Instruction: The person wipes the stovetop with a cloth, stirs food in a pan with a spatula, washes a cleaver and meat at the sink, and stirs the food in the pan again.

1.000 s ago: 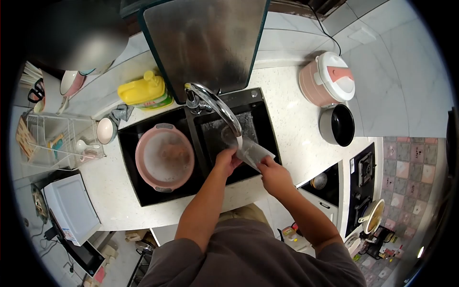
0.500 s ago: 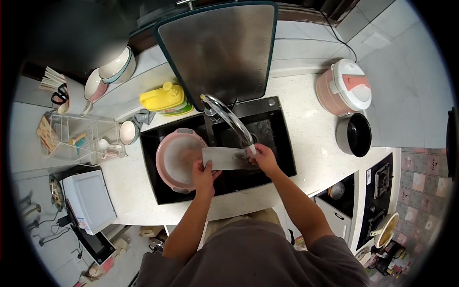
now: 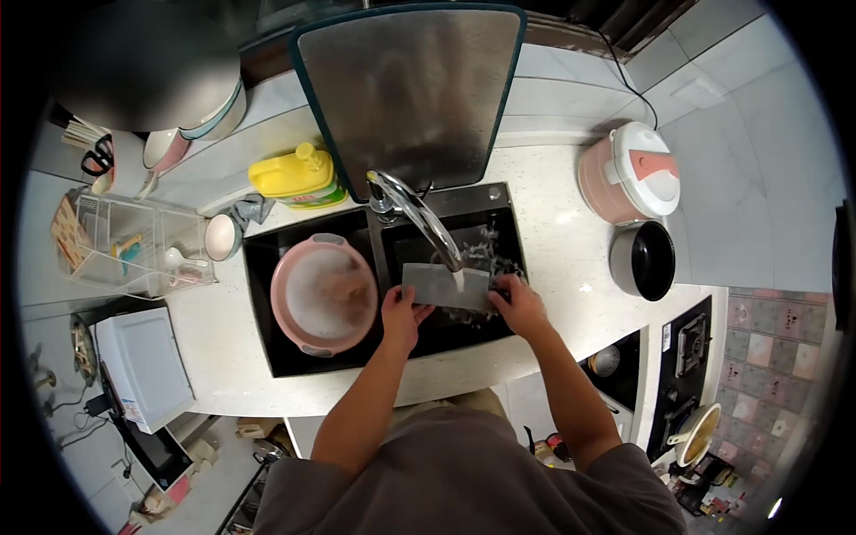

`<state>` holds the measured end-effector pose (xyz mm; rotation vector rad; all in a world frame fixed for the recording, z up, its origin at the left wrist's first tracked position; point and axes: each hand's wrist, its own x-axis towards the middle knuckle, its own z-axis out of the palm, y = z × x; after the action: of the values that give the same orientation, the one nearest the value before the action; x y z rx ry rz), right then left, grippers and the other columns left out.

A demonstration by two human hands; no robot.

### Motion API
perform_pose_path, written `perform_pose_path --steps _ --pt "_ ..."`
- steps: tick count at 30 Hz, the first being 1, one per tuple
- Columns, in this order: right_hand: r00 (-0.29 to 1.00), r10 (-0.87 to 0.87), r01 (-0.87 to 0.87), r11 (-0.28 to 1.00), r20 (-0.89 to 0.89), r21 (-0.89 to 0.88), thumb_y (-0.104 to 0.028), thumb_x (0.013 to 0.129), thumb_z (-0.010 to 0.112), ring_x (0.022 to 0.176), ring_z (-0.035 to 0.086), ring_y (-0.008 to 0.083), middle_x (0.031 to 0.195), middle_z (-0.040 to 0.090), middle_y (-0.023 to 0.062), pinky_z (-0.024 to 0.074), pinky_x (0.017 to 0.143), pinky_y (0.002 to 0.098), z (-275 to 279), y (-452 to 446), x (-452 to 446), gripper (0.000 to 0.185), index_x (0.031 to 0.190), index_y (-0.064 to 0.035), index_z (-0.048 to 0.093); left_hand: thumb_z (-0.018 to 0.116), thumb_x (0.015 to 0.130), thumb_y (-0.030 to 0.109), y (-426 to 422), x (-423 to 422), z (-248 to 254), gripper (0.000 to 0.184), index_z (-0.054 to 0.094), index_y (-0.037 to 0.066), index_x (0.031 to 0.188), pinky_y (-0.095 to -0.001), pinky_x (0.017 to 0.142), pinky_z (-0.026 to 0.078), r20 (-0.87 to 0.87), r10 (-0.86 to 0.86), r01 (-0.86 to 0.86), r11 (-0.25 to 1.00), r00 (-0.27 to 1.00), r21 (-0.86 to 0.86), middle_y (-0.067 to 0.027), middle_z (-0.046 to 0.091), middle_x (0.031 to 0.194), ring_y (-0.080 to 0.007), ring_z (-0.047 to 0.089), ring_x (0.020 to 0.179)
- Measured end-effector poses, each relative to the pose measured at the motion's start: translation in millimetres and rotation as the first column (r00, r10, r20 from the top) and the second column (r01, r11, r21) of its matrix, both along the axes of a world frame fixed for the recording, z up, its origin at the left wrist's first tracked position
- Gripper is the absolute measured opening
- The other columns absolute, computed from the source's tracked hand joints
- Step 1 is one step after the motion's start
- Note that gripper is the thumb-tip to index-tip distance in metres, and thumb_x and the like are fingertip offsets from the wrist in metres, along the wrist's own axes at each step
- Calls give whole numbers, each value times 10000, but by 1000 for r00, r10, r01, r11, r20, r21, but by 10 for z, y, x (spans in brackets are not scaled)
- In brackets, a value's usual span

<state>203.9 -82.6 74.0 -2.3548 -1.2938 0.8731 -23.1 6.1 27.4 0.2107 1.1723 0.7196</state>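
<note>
A translucent flat rectangular piece is held level over the right basin of the black sink. My left hand pinches its left end, and my right hand grips its right end. Water runs from the chrome faucet onto the piece and splashes into the basin behind it. In the left basin sits a pink tub with cloudy, foamy water and something brownish, blurred under the foam.
A yellow bottle and grey cloth stand behind the sink. A large board leans upright at the back. Right are a pink-white cooker, a black pot and a stove; left, a wire rack and a small bowl.
The piece was tilted under the faucet, then swung left, partly over the tub. Now it lies level beneath the stream, away from the tub, with more splashing. The camera view has shifted.
</note>
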Motion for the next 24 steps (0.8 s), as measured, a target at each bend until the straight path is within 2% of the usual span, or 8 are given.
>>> perform_pose_path --steps 3,7,12,14,15,17,22,24 --pt "982 110 -149 952 -154 -269 -361 870 673 1026 621 324 1056 657 124 498 850 459 443 -131 110 381 1151 -111 611 593 974 184 -7 151 -358 264 495 38 1171 -429 824 571 -25 -55 52 991 998 -122 -122 585 1082 -265 635 929" --pt "910 404 -357 880 99 -314 -298 870 673 964 651 336 1113 663 108 523 785 459 727 -221 55 381 1203 -142 574 598 974 249 -94 389 -662 301 531 34 1173 -400 747 586 -53 -57 43 973 997 -226 -108 607 1058 -274 654 905" --pt "893 434 -375 866 122 -330 -289 936 589 766 685 294 947 694 128 548 663 413 1094 -175 103 340 1224 -114 545 545 991 268 -110 742 -450 263 559 38 1119 -350 642 575 -23 -272 261 941 962 -215 -88 632 913 -241 656 777" --pt "870 -254 19 874 -423 -485 -327 1010 468 592 657 239 844 685 121 520 521 350 1130 -131 212 319 1217 -96 538 618 944 394 -181 811 -603 357 603 45 1019 -329 624 533 -238 -483 501 865 843 17 -75 649 852 -257 638 657" --pt "871 -251 17 875 -423 -485 -327 1010 468 592 657 239 844 685 121 520 521 350 1027 -166 221 319 1217 -96 538 618 944 394 -162 815 -607 357 603 45 1019 -329 624 533 -238 -481 499 866 844 18 -75 649 852 -257 638 657" --pt "516 -537 182 830 -667 -528 -336 1051 373 499 584 178 788 644 91 448 437 280 636 -314 230 345 1205 -72 534 658 922 320 -36 810 -611 295 606 30 926 -345 628 504 -715 -185 682 529 674 505 -72 637 806 -259 648 703" --pt "264 -621 263 782 -738 -565 -337 1033 451 467 511 157 796 614 93 380 423 265 377 -190 -138 301 1173 -77 511 647 887 67 748 697 -464 88 581 14 911 -322 678 478 -791 -192 788 376 581 487 -125 612 772 -253 628 744" --pt "147 -581 211 809 -801 -548 -314 1016 500 472 509 151 806 601 84 378 425 268 363 -212 -89 298 1175 -63 497 588 882 8 957 716 -257 93 566 21 971 -320 696 483 -755 -94 757 166 650 631 -118 615 830 -244 625 773"
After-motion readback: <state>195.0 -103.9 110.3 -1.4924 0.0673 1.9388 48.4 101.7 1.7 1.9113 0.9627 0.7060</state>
